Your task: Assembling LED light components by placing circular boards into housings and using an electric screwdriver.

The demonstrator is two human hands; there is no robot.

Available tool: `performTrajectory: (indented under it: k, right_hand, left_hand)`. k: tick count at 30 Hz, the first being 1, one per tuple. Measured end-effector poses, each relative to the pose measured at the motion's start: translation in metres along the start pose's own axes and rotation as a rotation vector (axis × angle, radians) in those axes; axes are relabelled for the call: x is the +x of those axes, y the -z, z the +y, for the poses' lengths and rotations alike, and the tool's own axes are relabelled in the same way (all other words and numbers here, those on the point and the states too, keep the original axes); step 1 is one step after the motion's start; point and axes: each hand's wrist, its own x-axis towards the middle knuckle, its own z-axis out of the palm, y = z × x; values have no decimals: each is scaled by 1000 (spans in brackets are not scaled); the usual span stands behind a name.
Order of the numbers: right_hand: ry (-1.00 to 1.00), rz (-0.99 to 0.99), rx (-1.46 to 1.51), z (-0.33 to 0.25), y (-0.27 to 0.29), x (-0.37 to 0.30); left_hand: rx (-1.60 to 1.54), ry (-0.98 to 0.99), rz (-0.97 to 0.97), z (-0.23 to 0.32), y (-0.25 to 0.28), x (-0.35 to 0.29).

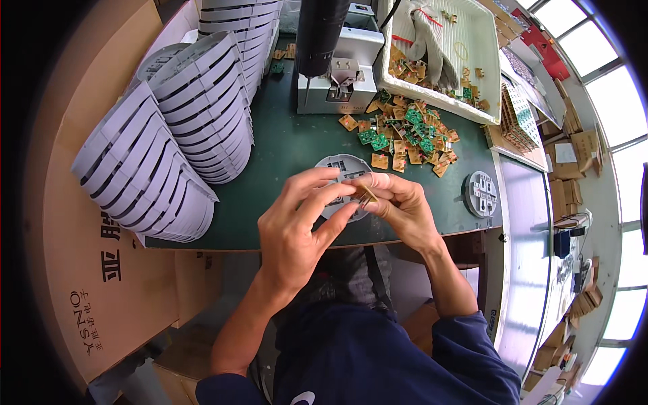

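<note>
Green tabletop (283, 152): round grey plastic disc (351, 164)
Right fingers (385, 210): pinching small tan circuit board (366, 194)
Left fingers (326, 200): at its left, grip unclear

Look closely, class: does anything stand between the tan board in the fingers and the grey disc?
No separate object shows between them. The right hand pinches the tan board over the grey disc; both it and the left hand partly cover the disc. The pile of boards lies farther back and right.
</note>
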Motion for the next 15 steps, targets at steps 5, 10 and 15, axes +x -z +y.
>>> performTrajectory:
  k: [5, 10, 15]
  right_hand:
    - [16, -12, 70, -4, -5, 1]
    - [-4, -20, 76, 0, -4, -1]
    - [-54, -19, 50, 3, -4, -2]
  left_hand:
    - [36, -87, 5, -16, -6, -6]
    - [-25, -56, -31, -16, -2, -7]
    - [-34, 7, -88, -16, 1, -10]
